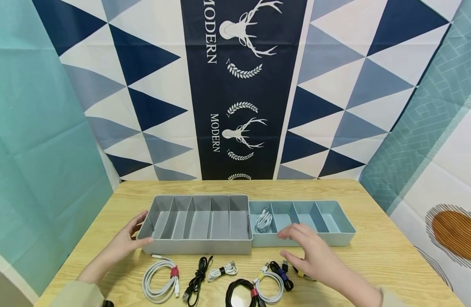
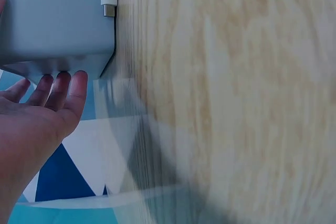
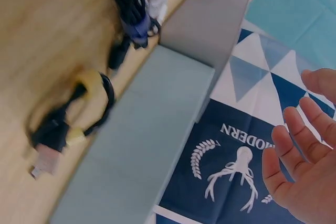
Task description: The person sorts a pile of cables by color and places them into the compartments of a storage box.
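My left hand [image 1: 124, 238] is at the left end of a grey divided organizer box [image 1: 201, 247]. Its fingertips touch the end wall in the left wrist view, and the thumb lies by the front corner. Butted against it on the right stands a light blue divided box [image 1: 266, 241], with a coiled white cable [image 1: 263, 221] in its leftmost compartment. Over the blue box's front edge hovers my right hand [image 1: 312, 251], fingers loosely bent and holding nothing. Below that hand lies a black cable with yellow ties [image 3: 52, 127], mostly covered by the hand in the head view.
Along the table front lie a white cable with a red strap [image 1: 145, 279], a black cable [image 1: 197, 279], a small white cable [image 1: 231, 268], a black coil with a red tie [image 1: 230, 293], a white coil with a yellow tie [image 1: 280, 292] and a black cable with a blue tie [image 1: 275, 267].
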The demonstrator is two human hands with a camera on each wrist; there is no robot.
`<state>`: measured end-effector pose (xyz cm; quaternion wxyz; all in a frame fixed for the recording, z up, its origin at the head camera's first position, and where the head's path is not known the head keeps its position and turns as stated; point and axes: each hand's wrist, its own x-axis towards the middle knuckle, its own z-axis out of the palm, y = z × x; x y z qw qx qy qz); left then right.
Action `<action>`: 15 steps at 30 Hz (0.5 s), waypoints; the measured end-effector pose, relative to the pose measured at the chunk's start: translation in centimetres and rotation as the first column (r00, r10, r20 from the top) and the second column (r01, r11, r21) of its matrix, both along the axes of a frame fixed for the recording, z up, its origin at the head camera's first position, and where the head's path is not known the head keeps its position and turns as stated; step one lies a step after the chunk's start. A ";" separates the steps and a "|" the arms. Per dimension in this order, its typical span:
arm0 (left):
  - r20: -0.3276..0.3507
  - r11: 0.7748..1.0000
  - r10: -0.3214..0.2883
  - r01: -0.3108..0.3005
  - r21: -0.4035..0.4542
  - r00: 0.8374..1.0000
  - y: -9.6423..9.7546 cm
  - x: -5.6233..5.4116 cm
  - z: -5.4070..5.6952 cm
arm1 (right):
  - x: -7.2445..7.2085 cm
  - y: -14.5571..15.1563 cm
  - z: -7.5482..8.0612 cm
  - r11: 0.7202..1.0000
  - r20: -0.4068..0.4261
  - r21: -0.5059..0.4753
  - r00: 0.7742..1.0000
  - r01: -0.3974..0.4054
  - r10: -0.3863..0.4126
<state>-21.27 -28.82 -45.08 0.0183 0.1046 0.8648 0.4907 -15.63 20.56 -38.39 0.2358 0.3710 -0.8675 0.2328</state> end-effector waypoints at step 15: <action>0.003 1.000 -0.006 0.006 -0.016 1.000 0.1 0.0 0.0 | 0.5 0.2 -3.8 0.999 0.029 0.021 0.999 -0.039 0.039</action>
